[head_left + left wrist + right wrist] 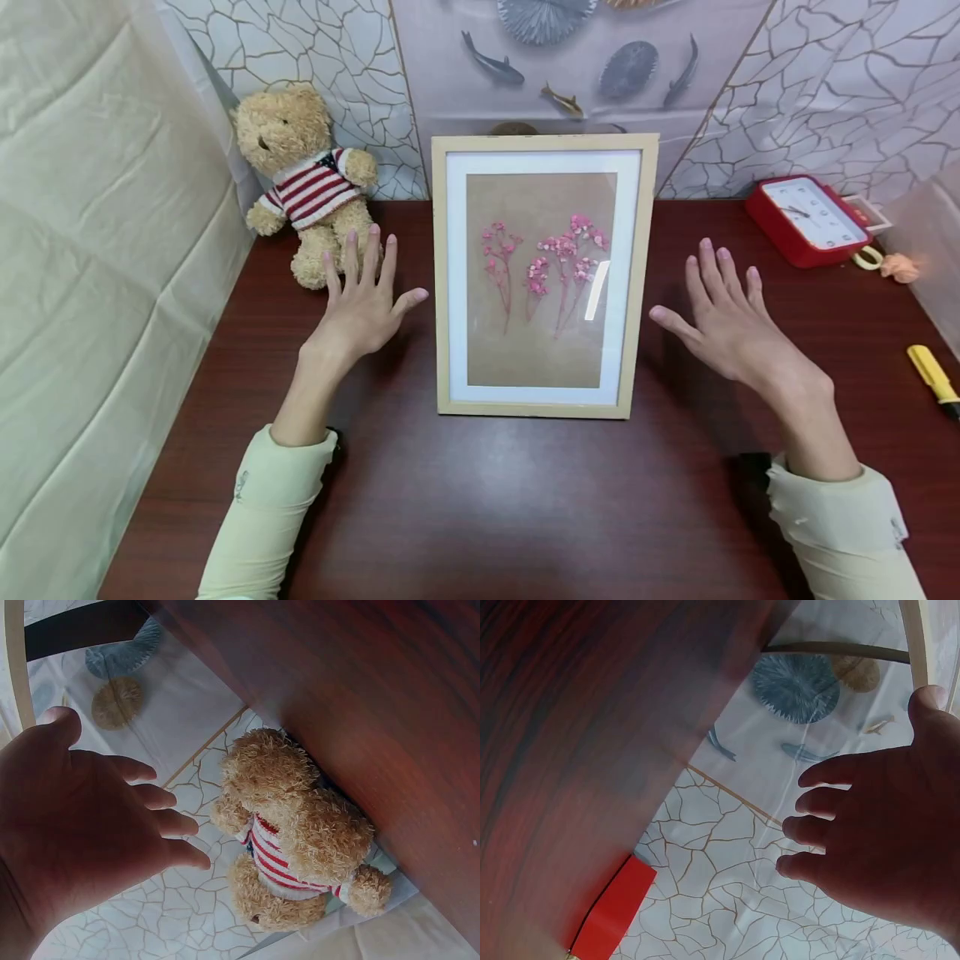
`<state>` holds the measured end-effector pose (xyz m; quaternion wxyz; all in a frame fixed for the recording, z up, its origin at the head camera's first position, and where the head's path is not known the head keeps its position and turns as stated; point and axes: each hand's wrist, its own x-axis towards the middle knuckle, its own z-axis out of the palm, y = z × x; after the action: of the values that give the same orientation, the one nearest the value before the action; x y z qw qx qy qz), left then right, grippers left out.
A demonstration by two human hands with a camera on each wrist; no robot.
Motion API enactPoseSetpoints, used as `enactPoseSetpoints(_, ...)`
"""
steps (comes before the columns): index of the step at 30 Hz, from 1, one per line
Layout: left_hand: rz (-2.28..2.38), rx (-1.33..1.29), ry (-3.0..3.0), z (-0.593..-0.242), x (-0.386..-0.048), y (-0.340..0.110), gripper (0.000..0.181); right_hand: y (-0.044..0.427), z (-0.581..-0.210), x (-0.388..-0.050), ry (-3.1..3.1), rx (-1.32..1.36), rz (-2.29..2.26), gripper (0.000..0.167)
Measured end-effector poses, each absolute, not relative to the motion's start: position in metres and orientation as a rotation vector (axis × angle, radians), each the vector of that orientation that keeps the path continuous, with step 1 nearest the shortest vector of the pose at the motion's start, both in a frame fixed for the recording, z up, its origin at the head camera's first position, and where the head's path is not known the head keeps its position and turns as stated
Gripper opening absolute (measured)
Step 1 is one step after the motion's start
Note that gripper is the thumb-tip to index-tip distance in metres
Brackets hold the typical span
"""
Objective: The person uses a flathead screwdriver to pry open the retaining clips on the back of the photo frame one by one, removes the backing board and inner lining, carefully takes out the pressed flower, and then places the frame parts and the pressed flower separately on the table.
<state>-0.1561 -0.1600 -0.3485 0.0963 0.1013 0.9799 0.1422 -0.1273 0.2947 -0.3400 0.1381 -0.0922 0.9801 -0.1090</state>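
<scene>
A picture frame [442, 275] with a pale wood border, white mat and pressed pink flowers stands upright on the dark table. To its left, my left hand [360, 312] is spread with straight fingers, its thumb just short of the frame's edge. On the other side, my right hand [731, 325] is held likewise, fingers extended and thumb pointing at the frame across a small gap. Neither hand holds anything. Both wrist views show the palms; a dark strut [82, 630] extends behind the frame in the left wrist view.
A teddy bear [311, 183] in a striped sweater sits at the back left, beyond my left fingertips. At the back right stand a red clock [810, 218] and a small peach-coloured item [900, 268]. A yellow marker [932, 375] lies by the right edge. Patterned cloth [480, 100] hangs behind.
</scene>
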Motion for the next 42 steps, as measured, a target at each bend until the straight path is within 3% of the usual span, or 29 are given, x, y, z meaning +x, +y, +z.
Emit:
enactPoseSetpoints(16, 0.458, 0.324, 2.894, -0.348, -0.156, -0.164, 0.081, 0.293, -0.339, -0.129, 2.846, -0.305, -0.348, 0.096)
enactPoseSetpoints(27, 1.054, 0.449, 2.706, -0.338, -0.159, -0.158, 0.071, 0.284, -0.324, -0.124, 2.853, -0.329, -0.909, 0.068)
enactPoseSetpoints(37, 1.607, 0.304, 2.311, -0.344, -0.156, -0.138, 0.076, 0.26, -0.328, -0.119, 2.35, -0.279, -1.457, 0.071)
enactPoseSetpoints(42, 1.773, 0.283, 2.185, -0.343, -0.156, -0.124, 0.079, 0.242, -0.327, -0.126, 2.045, -0.208, -1.793, 0.084)
